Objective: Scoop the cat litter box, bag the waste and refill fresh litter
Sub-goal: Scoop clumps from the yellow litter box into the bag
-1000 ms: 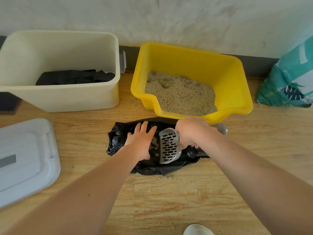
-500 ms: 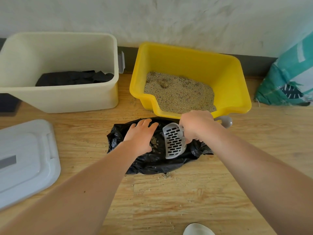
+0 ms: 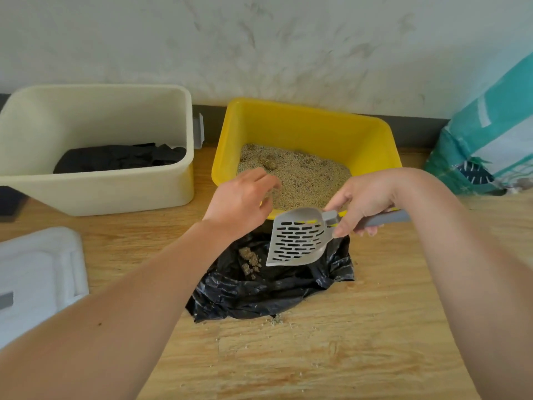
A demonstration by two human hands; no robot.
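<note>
A yellow litter box [image 3: 372,140] stands against the wall, holding tan litter [image 3: 305,180] with a clump near its back left. In front of it a black waste bag [image 3: 259,287] lies open on the wooden floor with several litter clumps [image 3: 250,261] inside. My right hand [image 3: 366,197] grips the grey handle of a slotted grey scoop [image 3: 297,241], which hangs empty above the bag. My left hand [image 3: 242,200] hovers with loosely curled fingers over the box's front left corner, holding nothing.
A cream bin [image 3: 95,186] with black bags [image 3: 121,157] inside stands at the left by the wall. Its grey lid [image 3: 37,272] lies on the floor at the near left. A teal litter sack [image 3: 487,134] leans at the right. Litter grains [image 3: 277,319] dot the floor.
My left hand has left the bag and risen toward the litter box. My right hand has lifted the scoop up and right, out of the bag.
</note>
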